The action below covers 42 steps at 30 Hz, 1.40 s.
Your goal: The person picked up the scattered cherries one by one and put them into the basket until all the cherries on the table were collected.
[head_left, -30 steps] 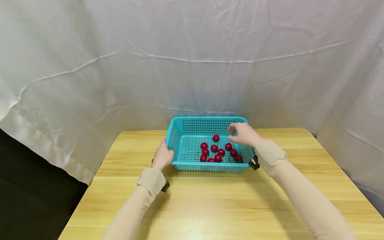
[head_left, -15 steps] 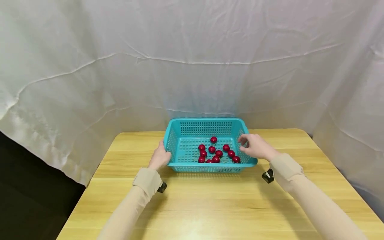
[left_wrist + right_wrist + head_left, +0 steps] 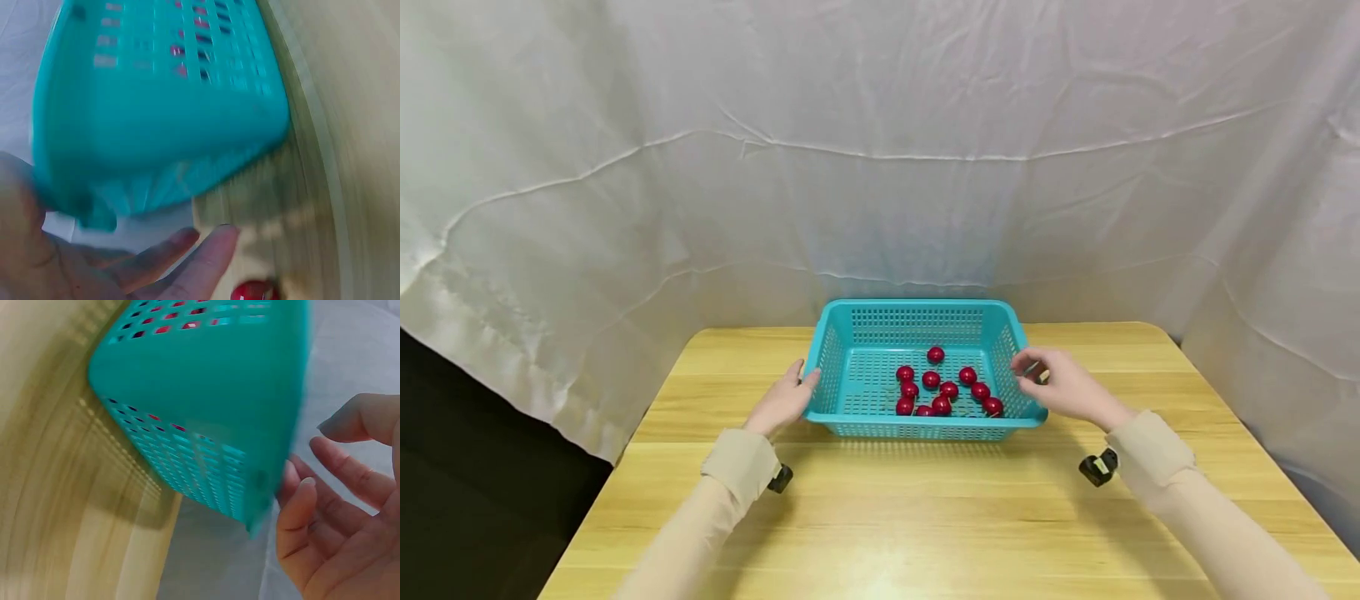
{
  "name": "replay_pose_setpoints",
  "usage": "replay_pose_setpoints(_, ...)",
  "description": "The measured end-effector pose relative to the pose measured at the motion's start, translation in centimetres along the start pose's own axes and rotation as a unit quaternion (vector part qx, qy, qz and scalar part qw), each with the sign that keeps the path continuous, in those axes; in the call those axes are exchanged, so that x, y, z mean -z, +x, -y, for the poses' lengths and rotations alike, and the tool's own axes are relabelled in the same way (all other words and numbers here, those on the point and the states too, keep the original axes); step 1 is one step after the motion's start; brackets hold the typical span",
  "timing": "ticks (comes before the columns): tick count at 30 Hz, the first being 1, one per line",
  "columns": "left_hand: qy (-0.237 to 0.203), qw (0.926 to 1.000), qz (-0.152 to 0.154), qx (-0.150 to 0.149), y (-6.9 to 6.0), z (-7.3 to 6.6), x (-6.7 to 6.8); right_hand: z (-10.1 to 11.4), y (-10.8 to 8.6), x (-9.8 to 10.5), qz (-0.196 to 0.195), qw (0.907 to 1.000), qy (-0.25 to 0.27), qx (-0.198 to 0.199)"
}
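A turquoise perforated plastic basket stands at the back of the wooden table, with several dark red cherries scattered over its floor. At its left end is my left hand, thumb at the rim and the other fingers extended below it in the left wrist view. My right hand is by the right end, its fingers loosely bent. In the right wrist view some fingertips lie close to the rim; whether they touch it is unclear. Nothing is seen held in either hand.
One red cherry lies outside the basket on the wood beyond the left fingertips. White cloth hangs behind the table and along its sides. A black area borders the table's left.
The right hand has moved from above the basket's inside out to its right end. The left hand has loosened from the left rim and drawn back. The basket sits slightly nearer.
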<state>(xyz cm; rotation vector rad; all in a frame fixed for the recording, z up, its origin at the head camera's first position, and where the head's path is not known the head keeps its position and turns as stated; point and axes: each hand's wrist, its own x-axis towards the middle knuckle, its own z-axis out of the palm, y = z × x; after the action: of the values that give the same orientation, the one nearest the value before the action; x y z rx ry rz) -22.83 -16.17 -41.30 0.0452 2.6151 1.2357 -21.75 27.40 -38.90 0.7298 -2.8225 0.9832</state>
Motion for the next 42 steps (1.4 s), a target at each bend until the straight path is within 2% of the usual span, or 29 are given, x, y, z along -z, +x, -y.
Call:
replay_pose_setpoints(5,0.043,0.9989,0.018,0.004,-1.1,1.0,2.5,0.1,-1.3,1.6,-0.009,0.9998,0.007,-0.015)
replay_pose_setpoints(10,0.072,0.9957,0.057,0.0,-1.9,1.4,5.0,-0.1,-2.4,3.4,-0.003,0.9993,-0.006,-0.038)
replay_pose_setpoints(13,0.124,0.9905,0.06,-0.002,-2.2,1.4,6.4,-0.3,-3.1,4.5,-0.006,0.9982,-0.023,-0.055)
replay_pose_setpoints(16,0.176,0.9837,0.04,-0.001,-2.4,1.2,7.4,-0.5,-3.7,5.6,-0.016,0.9963,-0.037,-0.076)
replay_pose_setpoints(19,0.218,0.9758,-0.012,-0.009,-2.8,1.0,8.1,-0.8,-4.1,6.6,-0.031,0.994,-0.061,-0.086)
replay_pose_setpoints(21,0.241,0.9689,-0.056,-0.016,-3.1,1.0,8.4,-1.1,-4.4,7.0,-0.053,0.9903,-0.099,-0.081)
replay_pose_setpoints(24,0.267,0.9554,-0.12,-0.033,-3.3,1.2,8.4,-1.9,-4.8,7.2,-0.088,0.9823,-0.152,-0.066)
replay_pose_setpoints(26,0.284,0.9459,-0.151,-0.046,-3.3,1.5,8.2,-2.4,-5.1,7.0,-0.104,0.9769,-0.175,-0.063)
replay_pose_setpoints(30,0.312,0.93,-0.18,-0.073,-3.2,2.7,7.5,-3.4,-5.6,6.0,-0.109,0.9763,-0.177,-0.059)
replay_pose_setpoints(34,0.337,0.9198,-0.177,-0.095,-2.9,4.0,6.5,-4.0,-5.8,4.8,-0.101,0.9757,-0.186,-0.058)
replay_pose_setpoints(39,0.374,0.9077,-0.145,-0.124,-2.4,5.5,5.0,-4.1,-5.8,3.7,-0.081,0.9755,-0.197,-0.057)
replay_pose_setpoints(42,0.383,0.9042,-0.123,-0.145,-2.1,6.1,4.0,-4.1,-5.9,3.2,-0.07,0.9749,-0.203,-0.058)
